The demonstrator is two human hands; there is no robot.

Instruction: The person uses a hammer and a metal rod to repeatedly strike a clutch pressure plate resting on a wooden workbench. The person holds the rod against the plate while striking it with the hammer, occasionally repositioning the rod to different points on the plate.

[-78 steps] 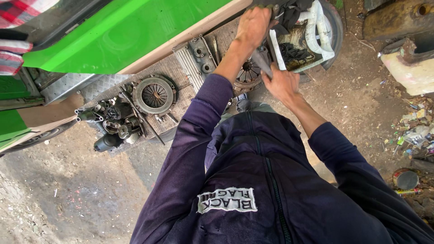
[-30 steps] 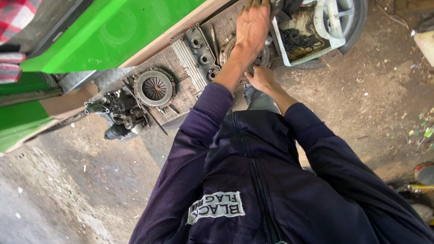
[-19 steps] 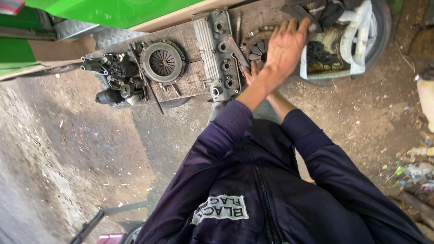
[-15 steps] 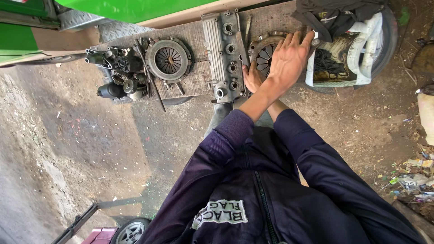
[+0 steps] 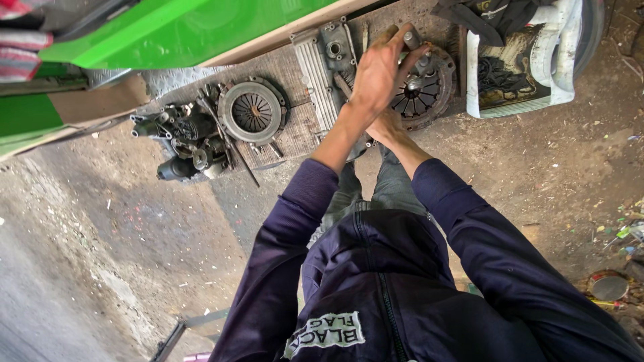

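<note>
My left hand is raised over a round, dark clutch pressure plate lying on the ground. Its fingers pinch a short grey metal shaft. My right hand sits just below and behind the left wrist, mostly covered by it, so its fingers do not show. Both arms wear dark blue sleeves. A ribbed grey engine cover lies directly left of the hands.
A clutch disc rests on a board, with a dark engine part to its left. A cut white container with greasy parts stands to the right. A green vehicle body runs along the top. Litter lies at the right edge.
My left hand went from flat and spread over the pressure plate to raised, with its fingers closed on the metal shaft. The view swung, so the parts sit further right in the frame.
</note>
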